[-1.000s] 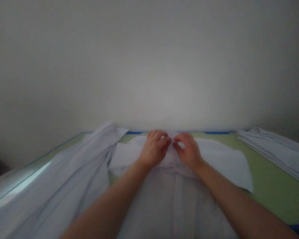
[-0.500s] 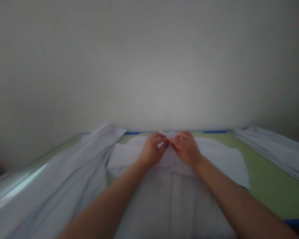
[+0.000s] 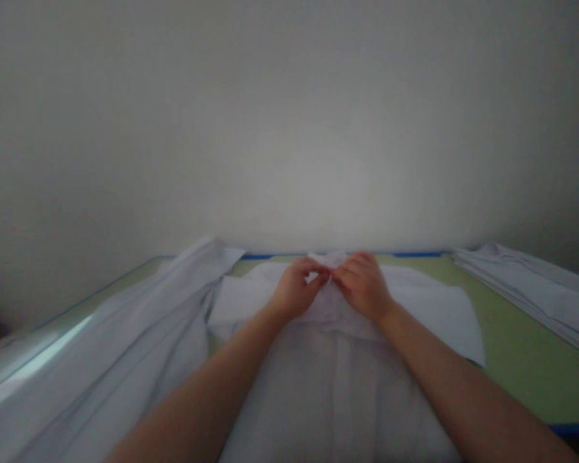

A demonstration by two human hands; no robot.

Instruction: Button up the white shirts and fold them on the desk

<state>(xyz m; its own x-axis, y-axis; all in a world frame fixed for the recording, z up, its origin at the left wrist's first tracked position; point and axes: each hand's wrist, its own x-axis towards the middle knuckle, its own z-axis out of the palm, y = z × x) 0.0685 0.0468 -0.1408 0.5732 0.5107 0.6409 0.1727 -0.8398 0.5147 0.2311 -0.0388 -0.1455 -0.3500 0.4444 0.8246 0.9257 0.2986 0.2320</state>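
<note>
A white shirt (image 3: 313,392) lies spread in front of me, with a placket strip running down its middle. At the collar end, my left hand (image 3: 300,286) pinches the white cloth between thumb and fingers. My right hand (image 3: 364,286) is closed on the same spot, its fingertips meeting those of the left. A bit of collar cloth (image 3: 335,258) shows just beyond the fingertips. Any button there is too small and blurred to make out.
Several white garments (image 3: 120,341) lie heaped along the left. More folded white cloth (image 3: 535,283) is stacked at the right. The table (image 3: 521,366) is green with a blue edge and meets a plain grey wall (image 3: 289,128).
My fingers have shifted slightly at the collar and my right hand has turned a little. Both hands keep hold of the cloth, and the garments around have stayed in place.
</note>
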